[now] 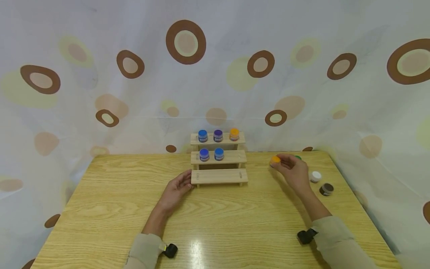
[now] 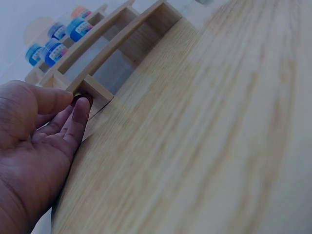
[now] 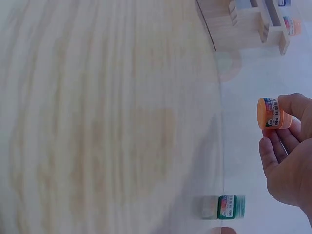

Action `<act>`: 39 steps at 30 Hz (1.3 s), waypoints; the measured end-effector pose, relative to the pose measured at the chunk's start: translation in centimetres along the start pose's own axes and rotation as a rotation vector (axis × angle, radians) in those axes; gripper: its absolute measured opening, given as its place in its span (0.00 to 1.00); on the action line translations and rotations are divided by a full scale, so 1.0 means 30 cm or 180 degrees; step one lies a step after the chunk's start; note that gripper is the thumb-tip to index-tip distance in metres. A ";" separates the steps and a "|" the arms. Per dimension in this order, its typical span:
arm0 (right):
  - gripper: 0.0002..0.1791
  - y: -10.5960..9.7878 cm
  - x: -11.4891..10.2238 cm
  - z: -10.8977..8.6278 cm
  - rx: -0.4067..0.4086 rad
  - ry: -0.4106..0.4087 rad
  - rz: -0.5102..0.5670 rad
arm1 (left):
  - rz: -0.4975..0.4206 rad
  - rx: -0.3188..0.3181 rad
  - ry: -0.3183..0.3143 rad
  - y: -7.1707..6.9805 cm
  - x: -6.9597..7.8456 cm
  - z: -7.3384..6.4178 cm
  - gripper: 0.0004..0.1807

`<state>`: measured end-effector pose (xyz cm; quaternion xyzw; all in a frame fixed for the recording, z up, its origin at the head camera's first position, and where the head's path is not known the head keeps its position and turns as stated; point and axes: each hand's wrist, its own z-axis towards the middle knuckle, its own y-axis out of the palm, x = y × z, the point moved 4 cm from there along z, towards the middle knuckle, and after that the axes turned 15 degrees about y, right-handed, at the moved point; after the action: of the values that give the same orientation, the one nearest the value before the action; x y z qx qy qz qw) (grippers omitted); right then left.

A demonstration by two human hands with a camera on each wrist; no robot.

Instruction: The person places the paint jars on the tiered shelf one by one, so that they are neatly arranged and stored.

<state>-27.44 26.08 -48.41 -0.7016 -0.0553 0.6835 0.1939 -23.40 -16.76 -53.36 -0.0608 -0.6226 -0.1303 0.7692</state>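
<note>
A three-step wooden rack (image 1: 219,176) stands at the back middle of the table. My left hand (image 1: 174,190) grips the left end of its lowest step, thumb at the upper edge and fingers below. Between the thumb and fingers of my right hand (image 1: 295,173) is an orange paint jar (image 3: 273,113), held above the table right of the rack. The top step carries a blue jar (image 1: 202,136), a purple jar (image 1: 218,135) and another orange jar (image 1: 234,134). On the middle step sit a violet-blue jar (image 1: 204,154) and a blue one; the lowest step is bare.
Behind my right hand, a green paint jar (image 3: 228,207) stands on the table, mostly hidden in the head view. A white-lidded jar (image 1: 315,176) and a dark brown jar (image 1: 326,189) are near the right edge. A patterned curtain (image 1: 218,93) hangs behind the table.
</note>
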 end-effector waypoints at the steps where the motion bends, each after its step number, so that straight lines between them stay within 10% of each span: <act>1: 0.24 0.004 -0.007 0.000 -0.0012 -0.0014 0.0001 | 0.0002 0.0008 -0.0003 0.000 0.000 0.000 0.31; 39: 0.21 0.289 -0.228 -0.009 -0.0845 -0.0338 0.0425 | 0.0048 -0.0021 0.0081 -0.002 -0.006 -0.001 0.31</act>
<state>-29.20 15.69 -45.00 -0.6860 -0.1085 0.7177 0.0503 -23.41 -16.80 -53.56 -0.0663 -0.6119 -0.1273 0.7778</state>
